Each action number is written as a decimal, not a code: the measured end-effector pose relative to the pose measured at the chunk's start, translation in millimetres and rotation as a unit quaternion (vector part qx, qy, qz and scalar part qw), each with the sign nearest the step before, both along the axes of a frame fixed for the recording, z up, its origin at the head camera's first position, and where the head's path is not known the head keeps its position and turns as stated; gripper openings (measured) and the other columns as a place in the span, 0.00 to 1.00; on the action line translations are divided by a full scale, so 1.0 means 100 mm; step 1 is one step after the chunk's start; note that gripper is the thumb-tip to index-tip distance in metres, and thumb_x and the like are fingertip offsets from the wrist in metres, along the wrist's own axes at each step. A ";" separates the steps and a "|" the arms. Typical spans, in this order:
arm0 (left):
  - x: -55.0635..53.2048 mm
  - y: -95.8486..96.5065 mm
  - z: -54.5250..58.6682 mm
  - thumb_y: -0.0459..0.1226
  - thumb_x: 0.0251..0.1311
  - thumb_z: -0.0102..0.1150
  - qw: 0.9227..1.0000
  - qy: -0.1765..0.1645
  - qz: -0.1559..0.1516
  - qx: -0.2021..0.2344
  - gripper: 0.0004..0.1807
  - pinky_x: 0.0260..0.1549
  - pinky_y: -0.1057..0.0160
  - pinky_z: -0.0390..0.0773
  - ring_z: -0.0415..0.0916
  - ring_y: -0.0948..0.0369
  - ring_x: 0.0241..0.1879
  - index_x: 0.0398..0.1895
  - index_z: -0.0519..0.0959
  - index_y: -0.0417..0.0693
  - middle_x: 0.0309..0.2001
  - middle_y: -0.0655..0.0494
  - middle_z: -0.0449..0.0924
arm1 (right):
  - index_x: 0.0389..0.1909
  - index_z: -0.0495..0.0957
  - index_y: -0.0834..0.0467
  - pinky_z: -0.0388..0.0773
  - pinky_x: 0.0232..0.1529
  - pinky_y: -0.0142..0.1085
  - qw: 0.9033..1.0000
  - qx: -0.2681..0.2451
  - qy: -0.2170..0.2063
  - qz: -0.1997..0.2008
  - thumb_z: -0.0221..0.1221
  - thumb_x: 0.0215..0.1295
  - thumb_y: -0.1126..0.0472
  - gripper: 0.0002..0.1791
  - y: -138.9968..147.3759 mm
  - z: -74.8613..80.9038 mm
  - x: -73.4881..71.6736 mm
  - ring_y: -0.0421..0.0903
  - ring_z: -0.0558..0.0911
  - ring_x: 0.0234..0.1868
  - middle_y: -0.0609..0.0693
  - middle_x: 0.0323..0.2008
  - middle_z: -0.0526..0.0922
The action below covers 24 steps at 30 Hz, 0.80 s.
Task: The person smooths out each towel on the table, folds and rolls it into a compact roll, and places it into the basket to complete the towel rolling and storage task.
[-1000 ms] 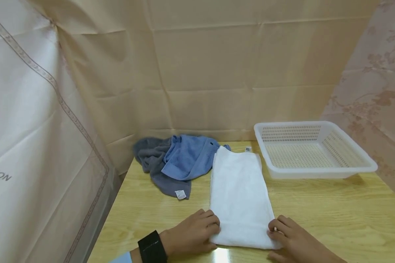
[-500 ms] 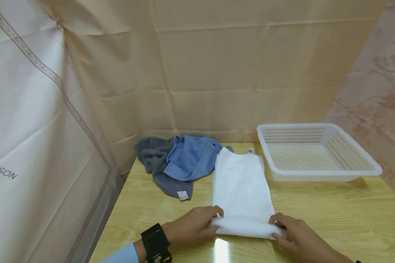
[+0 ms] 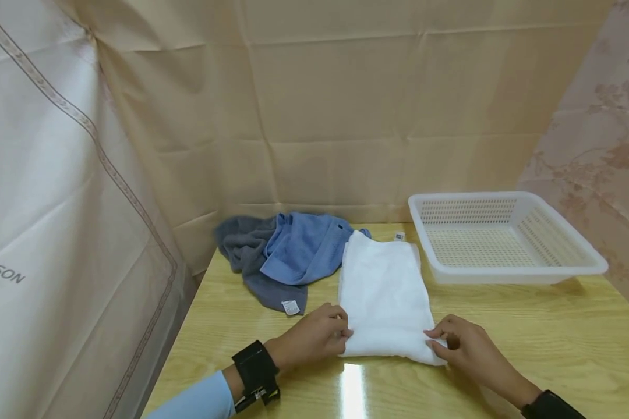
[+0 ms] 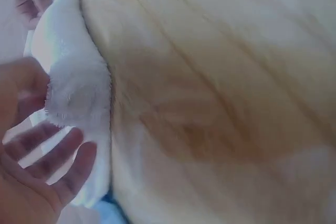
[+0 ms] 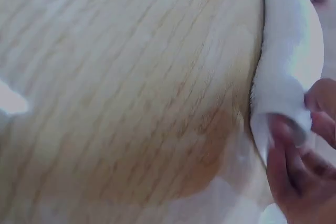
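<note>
A white towel (image 3: 385, 285) lies lengthwise on the table, its near end turned over into a thick roll. At the left end of that roll, my left hand (image 3: 317, 336) holds the edge with bent fingers. In the left wrist view, the towel's fuzzy end (image 4: 79, 95) sits between thumb and fingers. My right hand (image 3: 469, 349) pinches the right end of the roll between thumb and fingers. The right wrist view shows the hollow end of the roll (image 5: 286, 90), with a digit of the right hand (image 5: 310, 187) inside it.
A blue towel (image 3: 309, 250) lies crumpled over a grey towel (image 3: 251, 267) at the back left, touching or close to the white one. A white plastic basket (image 3: 513, 270) stands at the back right. Cloth curtains (image 3: 325, 116) enclose the wooden table (image 3: 529, 331).
The near end of the white towel, flat a second ago, has been turned up and rolled away from me. Both hands have moved forward with it. The other towels and basket stayed put.
</note>
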<state>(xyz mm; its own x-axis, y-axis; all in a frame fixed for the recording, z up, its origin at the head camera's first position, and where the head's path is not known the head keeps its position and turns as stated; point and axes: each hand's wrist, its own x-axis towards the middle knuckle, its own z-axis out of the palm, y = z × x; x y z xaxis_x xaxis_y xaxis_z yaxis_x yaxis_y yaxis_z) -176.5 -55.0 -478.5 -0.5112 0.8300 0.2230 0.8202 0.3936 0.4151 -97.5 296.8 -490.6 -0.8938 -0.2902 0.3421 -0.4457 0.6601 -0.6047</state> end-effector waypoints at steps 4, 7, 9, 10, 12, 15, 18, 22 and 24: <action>0.06 0.02 0.02 0.48 0.61 0.72 0.993 0.102 -0.028 -0.043 0.12 0.48 0.71 0.69 0.68 0.64 0.48 0.39 0.84 0.53 0.51 0.61 0.76 | 0.35 0.87 0.52 0.68 0.25 0.26 0.986 0.082 0.143 0.017 0.66 0.71 0.56 0.06 -0.05 -0.03 -0.04 0.33 0.69 0.30 0.41 0.37 0.76; 0.09 0.04 0.03 0.48 0.60 0.73 0.991 0.112 -0.043 -0.059 0.15 0.48 0.71 0.70 0.69 0.64 0.49 0.42 0.81 0.51 0.51 0.60 0.76 | 0.38 0.86 0.56 0.71 0.33 0.24 0.960 0.121 0.246 0.053 0.48 0.80 0.49 0.21 -0.08 -0.06 -0.01 0.39 0.73 0.36 0.45 0.38 0.77; 0.10 0.03 0.04 0.44 0.62 0.72 0.990 0.112 -0.044 -0.067 0.14 0.49 0.71 0.71 0.71 0.64 0.50 0.46 0.81 0.50 0.51 0.60 0.77 | 0.42 0.85 0.60 0.74 0.38 0.25 0.951 0.136 0.270 0.068 0.43 0.81 0.48 0.25 -0.11 -0.06 0.03 0.41 0.76 0.38 0.47 0.40 0.78; 0.10 0.02 0.04 0.42 0.63 0.71 0.991 0.110 -0.041 -0.070 0.14 0.50 0.71 0.71 0.72 0.64 0.50 0.47 0.82 0.49 0.50 0.60 0.77 | 0.44 0.85 0.62 0.75 0.40 0.26 0.949 0.142 0.271 0.074 0.45 0.81 0.47 0.26 -0.12 -0.06 0.05 0.42 0.78 0.39 0.48 0.42 0.79; 0.11 0.00 0.05 0.41 0.65 0.69 0.990 0.106 -0.037 -0.079 0.14 0.51 0.72 0.72 0.72 0.65 0.50 0.50 0.81 0.48 0.50 0.60 0.78 | 0.47 0.84 0.64 0.77 0.45 0.28 0.947 0.163 0.266 0.072 0.49 0.79 0.42 0.29 -0.12 -0.07 0.09 0.45 0.80 0.43 0.50 0.45 0.80; 0.11 -0.03 0.04 0.40 0.66 0.67 0.992 0.092 -0.031 -0.085 0.14 0.49 0.73 0.73 0.72 0.66 0.48 0.52 0.80 0.47 0.48 0.60 0.77 | 0.51 0.83 0.65 0.77 0.49 0.30 0.948 0.191 0.245 0.072 0.46 0.77 0.37 0.35 -0.12 -0.07 0.12 0.46 0.81 0.47 0.50 0.49 0.81; 0.10 -0.03 0.04 0.39 0.68 0.64 0.994 0.062 -0.024 -0.082 0.14 0.47 0.74 0.73 0.72 0.67 0.47 0.54 0.79 0.46 0.48 0.59 0.77 | 0.51 0.82 0.66 0.79 0.45 0.31 0.947 0.200 0.241 0.072 0.41 0.80 0.42 0.33 -0.11 -0.08 0.09 0.45 0.82 0.45 0.50 0.47 0.81; 0.03 -0.02 0.01 0.38 0.71 0.59 0.998 -0.016 0.002 -0.058 0.16 0.43 0.72 0.74 0.72 0.68 0.43 0.60 0.74 0.51 0.46 0.60 0.77 | 0.51 0.81 0.63 0.81 0.35 0.29 0.960 0.180 0.207 0.049 0.64 0.68 0.53 0.18 -0.10 -0.06 0.03 0.41 0.83 0.39 0.50 0.42 0.82; -0.02 -0.02 0.00 0.38 0.72 0.57 0.997 -0.057 0.015 -0.040 0.17 0.40 0.71 0.74 0.71 0.69 0.39 0.61 0.72 0.57 0.41 0.63 0.76 | 0.51 0.80 0.60 0.81 0.33 0.29 0.971 0.160 0.170 0.041 0.73 0.57 0.60 0.22 -0.09 -0.03 -0.01 0.39 0.83 0.39 0.48 0.42 0.83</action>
